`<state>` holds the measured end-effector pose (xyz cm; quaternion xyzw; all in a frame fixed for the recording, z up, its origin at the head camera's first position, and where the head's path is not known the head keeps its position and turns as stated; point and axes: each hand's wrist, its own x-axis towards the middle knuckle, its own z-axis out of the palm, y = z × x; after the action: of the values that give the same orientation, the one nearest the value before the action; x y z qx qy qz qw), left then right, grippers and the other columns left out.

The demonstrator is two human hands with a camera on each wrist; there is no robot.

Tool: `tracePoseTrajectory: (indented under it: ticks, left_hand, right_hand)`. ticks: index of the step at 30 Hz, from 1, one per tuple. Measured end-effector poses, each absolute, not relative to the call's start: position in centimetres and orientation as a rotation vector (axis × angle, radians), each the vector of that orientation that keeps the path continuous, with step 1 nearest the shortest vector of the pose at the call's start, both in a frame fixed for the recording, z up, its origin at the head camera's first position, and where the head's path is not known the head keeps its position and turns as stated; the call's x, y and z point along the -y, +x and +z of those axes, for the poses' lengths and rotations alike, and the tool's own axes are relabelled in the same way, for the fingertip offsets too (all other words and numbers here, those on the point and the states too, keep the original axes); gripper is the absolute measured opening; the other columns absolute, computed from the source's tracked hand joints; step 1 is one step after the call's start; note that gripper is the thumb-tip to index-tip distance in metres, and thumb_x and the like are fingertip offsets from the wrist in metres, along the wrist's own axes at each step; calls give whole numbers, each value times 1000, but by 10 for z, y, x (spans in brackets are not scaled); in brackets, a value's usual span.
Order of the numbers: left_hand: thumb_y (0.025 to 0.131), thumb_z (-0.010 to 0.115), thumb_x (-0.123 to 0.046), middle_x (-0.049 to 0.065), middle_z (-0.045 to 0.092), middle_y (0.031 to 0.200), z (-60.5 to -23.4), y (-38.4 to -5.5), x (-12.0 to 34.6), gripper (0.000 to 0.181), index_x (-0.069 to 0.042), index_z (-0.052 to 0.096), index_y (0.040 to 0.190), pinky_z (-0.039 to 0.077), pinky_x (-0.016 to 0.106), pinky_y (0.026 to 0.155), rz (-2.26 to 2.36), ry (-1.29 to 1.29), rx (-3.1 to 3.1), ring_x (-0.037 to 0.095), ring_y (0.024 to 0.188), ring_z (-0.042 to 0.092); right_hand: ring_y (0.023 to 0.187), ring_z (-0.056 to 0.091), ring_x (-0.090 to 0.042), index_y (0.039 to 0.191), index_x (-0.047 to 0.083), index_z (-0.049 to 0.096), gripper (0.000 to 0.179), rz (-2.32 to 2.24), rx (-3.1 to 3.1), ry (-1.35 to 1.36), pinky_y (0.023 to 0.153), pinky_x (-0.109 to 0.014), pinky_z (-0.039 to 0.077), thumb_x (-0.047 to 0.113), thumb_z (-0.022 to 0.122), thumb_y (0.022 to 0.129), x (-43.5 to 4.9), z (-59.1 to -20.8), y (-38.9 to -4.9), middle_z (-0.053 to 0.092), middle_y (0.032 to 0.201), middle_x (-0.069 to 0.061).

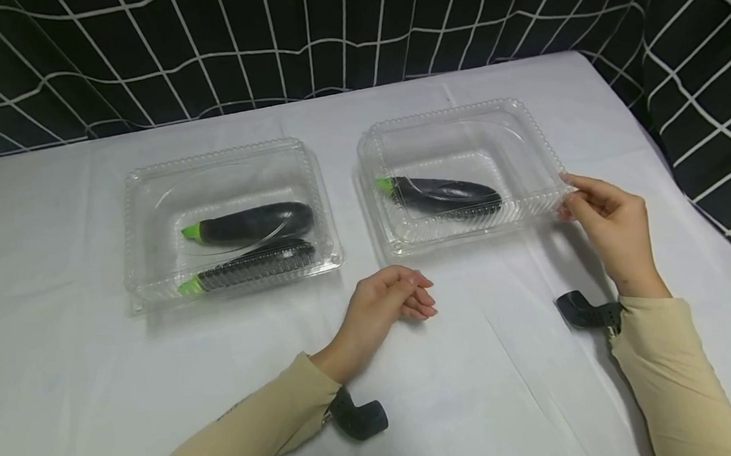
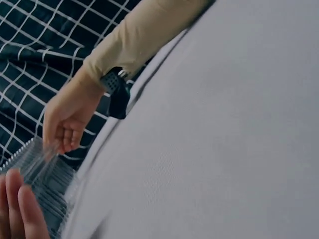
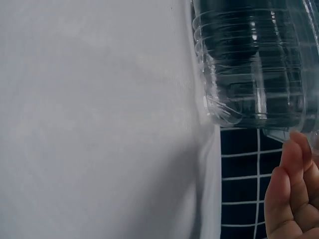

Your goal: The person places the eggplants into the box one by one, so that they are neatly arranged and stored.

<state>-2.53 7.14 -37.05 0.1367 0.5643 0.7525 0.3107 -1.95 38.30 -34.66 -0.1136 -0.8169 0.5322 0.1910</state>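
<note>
My right hand [image 1: 613, 226] pinches the right front corner of a clear plastic clamshell container [image 1: 534, 204]. A dark eggplant [image 1: 447, 194] with a green stem end lies inside it. In the right wrist view, the fingertips [image 3: 291, 154] meet the container's edge [image 3: 259, 89]. My left hand [image 1: 381, 302] is just in front of that container, its fingers loosely bent and holding nothing; in the left wrist view only some of its fingers [image 2: 31, 211] show. To the left, a second clear container [image 1: 212, 161] holds two eggplants, one behind [image 1: 256, 224] and one in front [image 1: 265, 263].
A white cloth [image 1: 468, 392] covers the table. Dark fabric with a white grid [image 1: 299, 40] hangs along the back and right edges. A black wrist device sits on each arm, one at the left wrist [image 1: 357, 415] and one at the right [image 1: 581, 311].
</note>
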Motion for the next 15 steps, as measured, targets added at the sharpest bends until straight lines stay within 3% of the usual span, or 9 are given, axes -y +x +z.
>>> tracePoseTrajectory:
  ticks: [8,12,15]
  left_hand:
    - [99,48,-12,12,67,87,-353,-23,-47,23,7,61,104,54,34,78,1668,791,-1562,11,79,66]
    - [98,50,-12,13,67,89,-335,-33,-17,22,6,61,105,54,38,78,1662,893,-1670,14,82,66]
    - [100,48,-27,16,67,95,-323,-45,9,38,8,58,109,53,40,78,1708,978,-1724,19,87,65]
  right_hand:
    - [70,60,7,122,6,64,32,1321,2535,-284,64,-6,45,1,57,91,-411,-338,-5,63,80,20]
    - [79,55,11,125,3,61,33,1112,2630,-304,66,-4,40,10,58,93,-420,-327,-2,58,87,30]
    - [85,48,15,128,0,58,37,923,2694,-307,71,-3,35,16,57,95,-423,-314,-6,52,93,34]
